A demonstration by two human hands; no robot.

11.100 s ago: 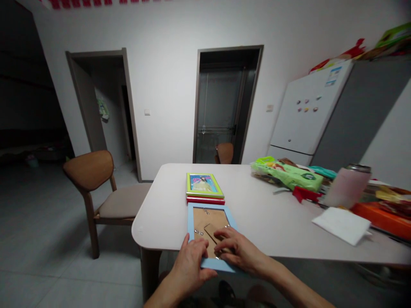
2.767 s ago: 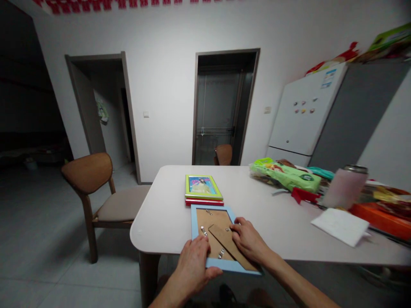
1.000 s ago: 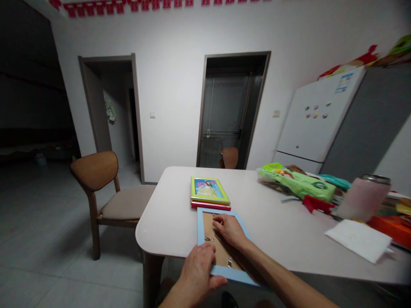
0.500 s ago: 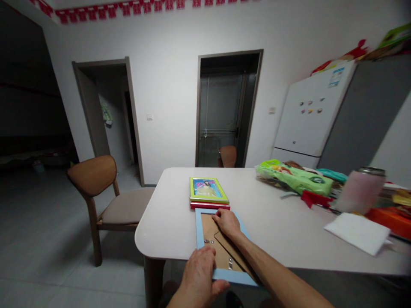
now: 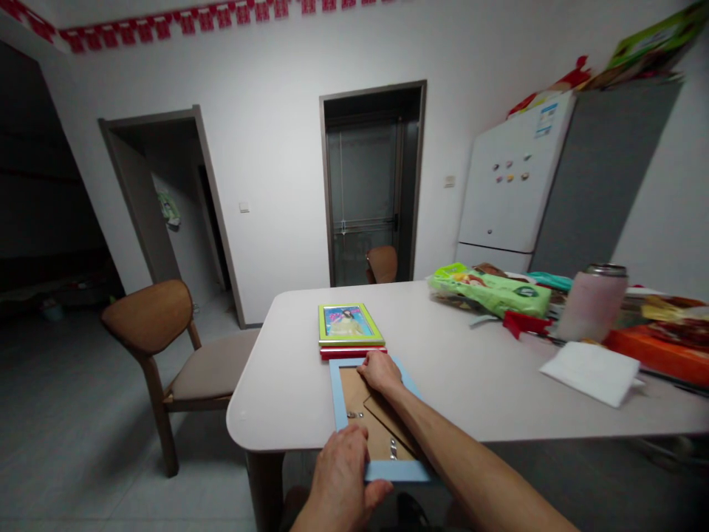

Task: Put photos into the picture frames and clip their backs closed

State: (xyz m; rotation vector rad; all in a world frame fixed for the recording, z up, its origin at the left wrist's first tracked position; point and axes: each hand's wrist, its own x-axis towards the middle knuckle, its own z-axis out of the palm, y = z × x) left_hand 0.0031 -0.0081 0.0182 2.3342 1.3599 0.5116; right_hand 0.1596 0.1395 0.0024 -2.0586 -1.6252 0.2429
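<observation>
A light blue picture frame (image 5: 339, 395) lies face down, its near end jutting past the table edge. Its brown backing board (image 5: 379, 437) shows metal hangers and a fold-out stand. My left hand (image 5: 344, 469) grips the near left corner, thumb along the near edge. At the far end, my right hand (image 5: 382, 372) is closed, fingertips pressed at the top edge of the backing; what small part they touch is hidden. My right forearm covers much of the frame's right side. Just beyond lies a lime-green picture frame (image 5: 350, 341) with a picture of a figure, stacked on a red frame (image 5: 353, 354).
On the right of the white table (image 5: 443, 384) are a green package (image 5: 490, 290), a pink jar (image 5: 594, 303), white tissues (image 5: 591, 372) and an orange box (image 5: 659, 353). A wooden chair (image 5: 152, 314) stands at the left. Behind is a fridge (image 5: 512, 185).
The view has turned slightly right, so the scene sits further left. My right hand's fingers have shifted slightly at the frame's far edge; my left hand keeps its grip.
</observation>
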